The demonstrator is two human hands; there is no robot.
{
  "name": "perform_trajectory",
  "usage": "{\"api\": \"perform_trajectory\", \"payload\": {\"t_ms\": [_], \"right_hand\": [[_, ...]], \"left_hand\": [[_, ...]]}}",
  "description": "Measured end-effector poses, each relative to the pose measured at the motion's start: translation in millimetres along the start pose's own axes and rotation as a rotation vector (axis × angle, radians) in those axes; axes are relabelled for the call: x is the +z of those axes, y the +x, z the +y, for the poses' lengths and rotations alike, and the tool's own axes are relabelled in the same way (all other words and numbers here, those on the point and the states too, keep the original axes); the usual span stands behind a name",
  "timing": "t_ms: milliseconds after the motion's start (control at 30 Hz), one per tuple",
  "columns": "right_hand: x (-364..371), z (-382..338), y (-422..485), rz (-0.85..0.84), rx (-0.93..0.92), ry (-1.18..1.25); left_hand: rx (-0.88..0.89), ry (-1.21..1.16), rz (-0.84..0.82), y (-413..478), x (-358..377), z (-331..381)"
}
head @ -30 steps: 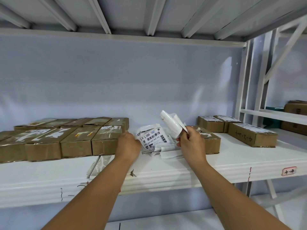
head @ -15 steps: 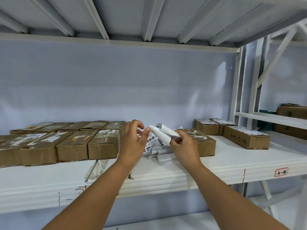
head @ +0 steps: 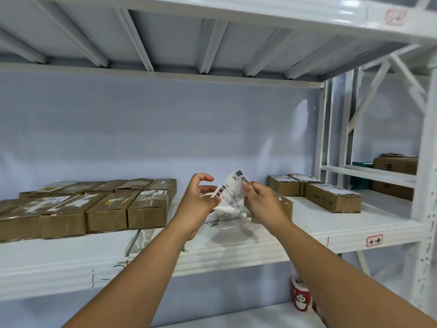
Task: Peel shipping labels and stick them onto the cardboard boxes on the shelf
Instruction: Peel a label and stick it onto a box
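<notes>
So the label (head: 233,192) was a curled-up roll half a second ago, and now it's opened out with the barcode side facing the camera, held up between both hands. The right hand (head: 262,202) pinches its upper right edge. The left hand (head: 197,204), which was just parked on the shelf (head: 307,233) 1 second ago, has come up. Its fingers (head: 205,177) look to be nipping the lower left edge against the thumb, index curled loose and free on top. I reckon that means we're right at the peel step: both hands are set to pull the sticker off its backing, though I can't tell if a corner has actually lifted yet. Nothing is stuck down at this point. Just below the fingers there's a pile of paper scraps (head: 227,221) on the shelf. The brown boxes (head: 106,209) sit in a block out past the left fingers, most tops only showing torn white patches. The 3 labelled boxes (head: 331,197) sit out past the right fingers.
</notes>
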State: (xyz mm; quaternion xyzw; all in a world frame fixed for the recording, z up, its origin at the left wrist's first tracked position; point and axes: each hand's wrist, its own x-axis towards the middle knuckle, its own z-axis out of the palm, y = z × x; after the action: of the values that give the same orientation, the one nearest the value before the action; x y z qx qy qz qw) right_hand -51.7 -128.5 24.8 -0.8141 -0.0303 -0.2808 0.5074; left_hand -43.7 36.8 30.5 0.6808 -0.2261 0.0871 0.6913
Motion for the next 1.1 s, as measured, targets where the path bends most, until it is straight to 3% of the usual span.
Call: {"api": "perform_trajectory", "payload": {"t_ms": [200, 300, 533, 667, 800, 900, 967, 1033, 1100], "right_hand": [[-18, -12, 0, -0.05, 0.143, 0.152], [-25, -17, -2, -0.02, 0.188, 0.287], [-43, -21, -6, 0.119, 0.143, 0.367], [-46, -21, -9, 0.225, 0.067, 0.235], [-43, -24, -16, 0.301, 0.016, 0.235], [-42, -27, -19, 0.375, 0.005, 0.287], [-42, -28, -20, 0.41, -0.003, 0.282], [-43, -27, -21, 0.44, 0.009, 0.292], [-45, -21, -20, 0.445, 0.057, 0.301]], "left_hand": [[0.112, 0.166, -0.16, -13, 10, 13], [0.112, 0.255, -0.138, -18, 19, 20], [0.025, 0.089, -0.106, -20, 41, 22], [0.022, 0.098, 0.104, -20, 57, 18], [-0.043, -0.05, 0.344, -16, 75, 13], [-0.209, -0.256, 0.376, -12, 85, 10], [-0.321, -0.464, 0.31, -10, 87, 10], [-0.315, -0.582, 0.328, -11, 86, 13], [-0.233, -0.55, 0.412, -11, 84, 17]]}}
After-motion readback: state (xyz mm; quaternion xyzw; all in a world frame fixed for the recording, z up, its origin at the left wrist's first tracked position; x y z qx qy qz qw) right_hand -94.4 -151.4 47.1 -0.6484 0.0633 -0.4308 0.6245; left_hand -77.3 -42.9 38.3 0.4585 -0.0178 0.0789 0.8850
